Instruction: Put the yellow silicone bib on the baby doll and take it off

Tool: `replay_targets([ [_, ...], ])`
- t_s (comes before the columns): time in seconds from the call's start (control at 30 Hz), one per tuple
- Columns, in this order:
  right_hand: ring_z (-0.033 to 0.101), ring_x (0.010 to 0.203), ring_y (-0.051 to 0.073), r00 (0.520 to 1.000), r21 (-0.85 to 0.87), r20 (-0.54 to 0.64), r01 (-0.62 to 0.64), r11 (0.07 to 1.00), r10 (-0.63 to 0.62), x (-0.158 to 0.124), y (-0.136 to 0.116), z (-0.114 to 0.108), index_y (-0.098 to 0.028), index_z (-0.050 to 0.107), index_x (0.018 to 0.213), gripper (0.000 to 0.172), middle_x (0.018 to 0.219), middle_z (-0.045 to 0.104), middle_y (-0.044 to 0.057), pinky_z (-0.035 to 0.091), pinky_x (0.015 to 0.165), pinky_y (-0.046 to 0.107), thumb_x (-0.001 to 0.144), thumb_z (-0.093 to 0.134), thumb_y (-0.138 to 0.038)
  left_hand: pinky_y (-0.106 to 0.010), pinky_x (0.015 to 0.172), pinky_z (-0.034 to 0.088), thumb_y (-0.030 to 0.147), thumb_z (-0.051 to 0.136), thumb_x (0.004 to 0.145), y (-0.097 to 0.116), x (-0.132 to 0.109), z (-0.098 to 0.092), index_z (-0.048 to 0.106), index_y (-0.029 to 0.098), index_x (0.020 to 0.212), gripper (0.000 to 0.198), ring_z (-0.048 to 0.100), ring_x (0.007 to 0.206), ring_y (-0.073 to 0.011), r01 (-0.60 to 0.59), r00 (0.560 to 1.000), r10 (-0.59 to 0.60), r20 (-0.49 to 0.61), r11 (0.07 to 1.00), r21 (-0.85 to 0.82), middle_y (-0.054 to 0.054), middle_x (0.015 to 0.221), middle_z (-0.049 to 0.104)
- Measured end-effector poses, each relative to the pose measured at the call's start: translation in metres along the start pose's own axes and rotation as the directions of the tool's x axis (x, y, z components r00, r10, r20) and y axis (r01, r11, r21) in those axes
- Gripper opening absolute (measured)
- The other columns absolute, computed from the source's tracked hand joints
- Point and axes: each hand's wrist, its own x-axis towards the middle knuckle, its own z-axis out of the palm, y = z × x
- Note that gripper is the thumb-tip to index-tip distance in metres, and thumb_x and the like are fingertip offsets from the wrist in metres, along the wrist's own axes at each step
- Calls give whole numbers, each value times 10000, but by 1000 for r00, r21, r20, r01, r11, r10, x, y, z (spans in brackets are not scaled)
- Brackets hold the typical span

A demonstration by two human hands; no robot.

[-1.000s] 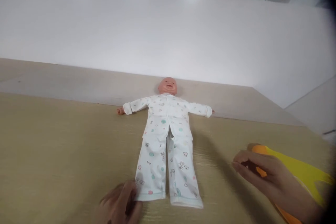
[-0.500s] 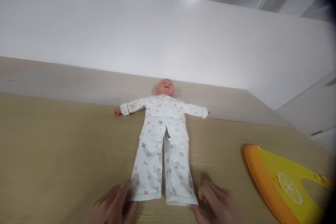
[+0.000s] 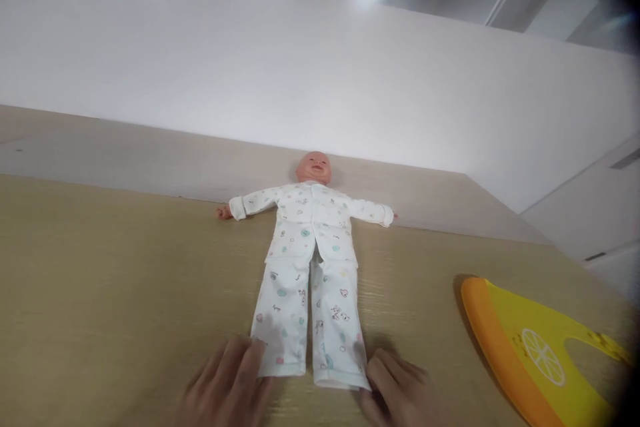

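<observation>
A baby doll [image 3: 310,233] in white printed pyjamas lies on its back on the wooden table [image 3: 100,293], arms spread, head away from me. My left hand [image 3: 227,387] lies flat beside the left trouser hem, fingertips touching the cloth. My right hand [image 3: 397,393] rests at the right trouser hem, fingers stretched toward it. Neither hand holds anything that I can see.
A yellow bib with an orange rim and a lemon print [image 3: 535,347] lies on the table at the right. A lighter board [image 3: 150,160] runs behind the doll's head, below a white wall [image 3: 300,67].
My right hand let go of the yellow bib and came left to the doll's right trouser hem. My left hand stayed at the left hem. Both slid slightly up the legs.
</observation>
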Motion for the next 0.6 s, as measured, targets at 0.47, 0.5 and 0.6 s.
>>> replay_targets([
  [0.47, 516, 481, 124, 991, -3, -135, -11, 1000, 10, 13, -11, 0, -214, 415, 738, 123, 610, 498, -9, 385, 440, 214, 837, 391, -145, -288, 635, 514, 54, 382, 826, 8, 6, 3, 548, 168, 994, 262, 678, 697, -171, -152, 988, 149, -40, 984, -91, -34, 816, 717],
  [0.5, 511, 478, 122, 991, 6, -135, -7, 1000, 7, 13, -10, 0, -212, 419, 734, 126, 609, 496, -8, 388, 441, 213, 837, 394, -142, -284, 625, 516, 55, 382, 828, 7, 4, 4, 546, 170, 986, 255, 680, 690, -170, -143, 989, 139, -41, 985, -95, -33, 808, 717],
  [0.6, 502, 472, 115, 992, 34, -127, 13, 999, -9, 12, -8, 0, -206, 430, 719, 136, 593, 485, -12, 388, 439, 207, 831, 420, -130, -276, 615, 524, 78, 385, 845, 6, 0, 9, 542, 182, 972, 227, 689, 692, -169, -121, 992, 117, -49, 987, -105, -31, 806, 721],
])
